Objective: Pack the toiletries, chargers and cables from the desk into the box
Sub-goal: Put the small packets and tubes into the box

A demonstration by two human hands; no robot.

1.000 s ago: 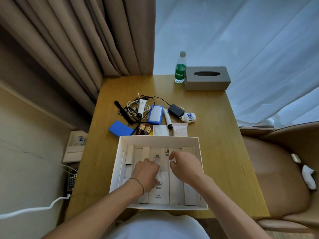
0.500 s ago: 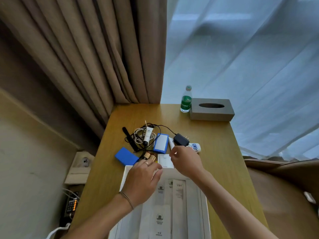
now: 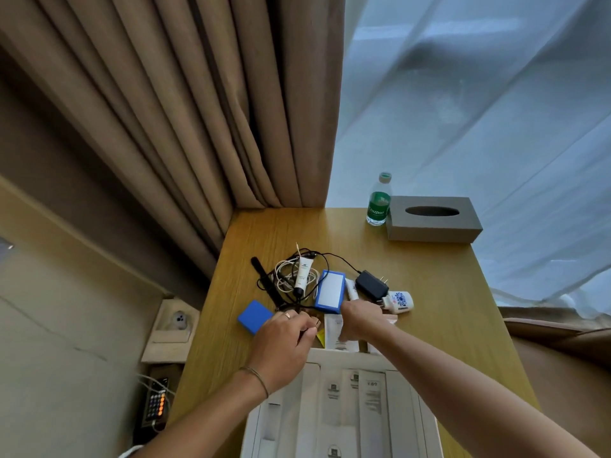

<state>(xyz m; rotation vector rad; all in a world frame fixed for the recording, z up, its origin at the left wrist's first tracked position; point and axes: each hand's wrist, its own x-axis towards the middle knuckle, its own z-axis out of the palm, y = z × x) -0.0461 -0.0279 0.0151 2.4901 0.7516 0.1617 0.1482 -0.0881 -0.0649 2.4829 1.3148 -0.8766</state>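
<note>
The pale wooden surface (image 3: 429, 292) has bare room along its right edge and far-left corner, with folded brown curtains (image 3: 198, 110) at its back left corner; the open white cardboard box (image 3: 340, 411) sits at the near edge, holding long white sachets laid lengthwise; both hands work just beyond its far wall; the left hand (image 3: 284, 338) curls its fingers around something small (what, I cannot tell), while the right hand (image 3: 362, 320) bends down onto white packets, its grip hidden; two blue rectangular cases lie there, one flat blue one (image 3: 254, 317) angled left, one white-faced (image 3: 330, 290) with its long axis running away; one black plug charger (image 3: 372, 285); one white tube (image 3: 302, 272) pointing away atop tangled cables (image 3: 287, 276); one green-labelled water bottle (image 3: 378, 201) upright beside one grey tissue box (image 3: 433, 219).
</note>
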